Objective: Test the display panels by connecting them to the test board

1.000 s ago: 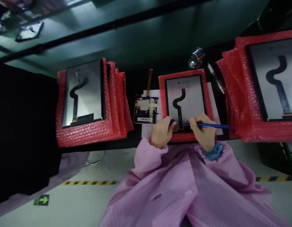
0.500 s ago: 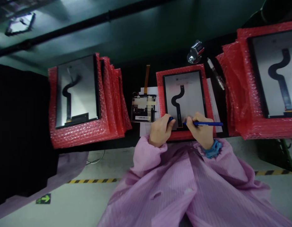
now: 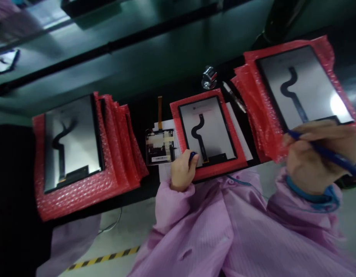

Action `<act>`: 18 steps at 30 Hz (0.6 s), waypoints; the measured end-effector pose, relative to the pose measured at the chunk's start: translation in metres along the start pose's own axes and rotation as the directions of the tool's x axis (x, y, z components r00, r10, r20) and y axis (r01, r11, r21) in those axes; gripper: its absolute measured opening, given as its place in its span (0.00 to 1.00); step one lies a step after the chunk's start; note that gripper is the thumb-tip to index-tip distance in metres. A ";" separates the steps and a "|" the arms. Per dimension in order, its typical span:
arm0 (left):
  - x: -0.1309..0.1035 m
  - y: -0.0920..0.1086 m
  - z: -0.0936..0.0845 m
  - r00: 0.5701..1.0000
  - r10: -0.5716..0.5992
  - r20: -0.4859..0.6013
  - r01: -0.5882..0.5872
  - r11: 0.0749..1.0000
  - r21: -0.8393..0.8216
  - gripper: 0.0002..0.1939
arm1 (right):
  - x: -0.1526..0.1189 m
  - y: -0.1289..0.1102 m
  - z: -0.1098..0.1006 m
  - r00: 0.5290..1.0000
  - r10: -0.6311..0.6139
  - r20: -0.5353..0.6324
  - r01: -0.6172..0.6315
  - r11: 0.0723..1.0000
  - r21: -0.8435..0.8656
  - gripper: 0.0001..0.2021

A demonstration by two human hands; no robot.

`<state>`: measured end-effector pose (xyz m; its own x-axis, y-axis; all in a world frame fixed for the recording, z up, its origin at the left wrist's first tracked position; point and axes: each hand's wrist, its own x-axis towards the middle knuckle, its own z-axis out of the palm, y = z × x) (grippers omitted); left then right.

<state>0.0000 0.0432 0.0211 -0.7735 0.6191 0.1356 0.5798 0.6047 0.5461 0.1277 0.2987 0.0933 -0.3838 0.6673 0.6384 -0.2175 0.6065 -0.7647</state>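
My left hand is closed at the lower left corner of the middle display panel, with a small blue pen cap between thumb and finger. This panel lies on a red bubble-wrap sheet, and a black S-shaped flex cable runs down its back. Off to the right, my right hand grips a blue pen. The pen's tip end points left, near the lower edge of the right display panel; whether it touches cannot be seen. A blue wrist strap circles my right wrist.
On the left, another display panel tops a stack of red bubble wrap. A small circuit assembly with an orange ribbon lies beside the middle panel. Behind are a shiny metal object and a white pen.
My right hand has moved right with the blue pen, from the middle panel to the right stack. My left hand stays at the middle panel's corner. The camera view has shifted.
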 end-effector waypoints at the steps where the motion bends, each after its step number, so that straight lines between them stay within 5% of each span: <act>1: 0.000 0.000 0.000 1.000 -0.004 -0.003 0.004 1.000 0.001 0.25 | 0.013 0.008 -0.008 0.990 -0.079 -0.115 0.083 0.996 0.030 0.11; 4: 0.000 -0.001 0.001 1.000 -0.025 0.001 0.025 1.000 0.010 0.24 | 0.047 0.042 -0.033 0.953 -0.147 -0.266 0.118 0.986 -0.122 0.06; 9: -0.001 -0.004 0.002 0.999 -0.041 -0.006 0.041 0.999 0.003 0.23 | 0.067 0.086 -0.064 0.983 -0.013 -0.184 -0.098 0.808 -0.581 0.19; 12: -0.001 -0.005 0.002 0.999 -0.037 -0.011 0.036 0.999 -0.009 0.22 | 0.064 0.088 -0.065 0.975 0.134 -0.175 -0.212 0.785 -0.582 0.20; 18: -0.002 -0.005 0.002 0.999 -0.039 -0.010 0.039 0.999 -0.014 0.20 | 0.058 0.076 -0.060 0.986 0.131 -0.103 -0.165 0.845 -0.508 0.18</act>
<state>-0.0005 0.0397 0.0163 -0.7983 0.5898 0.1222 0.5452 0.6213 0.5628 0.1426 0.4100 0.0774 -0.3148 0.7816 0.5385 0.3358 0.6224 -0.7070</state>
